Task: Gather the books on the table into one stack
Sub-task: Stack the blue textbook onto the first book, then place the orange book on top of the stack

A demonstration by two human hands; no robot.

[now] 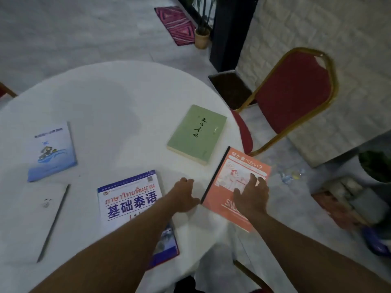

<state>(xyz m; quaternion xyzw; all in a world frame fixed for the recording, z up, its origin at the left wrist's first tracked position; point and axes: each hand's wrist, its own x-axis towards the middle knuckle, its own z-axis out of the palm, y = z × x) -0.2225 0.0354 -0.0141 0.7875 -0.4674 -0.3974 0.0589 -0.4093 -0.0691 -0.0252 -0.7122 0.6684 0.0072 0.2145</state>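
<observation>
Five books lie apart on the white surface (118, 98). The right hand (251, 197) rests flat, fingers spread, on the orange book (237, 166) (at the surface's right edge). The left hand (184, 195) lies open just beside its spine, gripping nothing.

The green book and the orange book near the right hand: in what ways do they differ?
The green book with black brush characters lies untouched, wholly on the round white table; the orange book with a dark spine has the right hand flat on it and overhangs the table edge. The green book looks thicker, its page block showing; the orange book looks thin. Both lie flat, cover up.
</observation>
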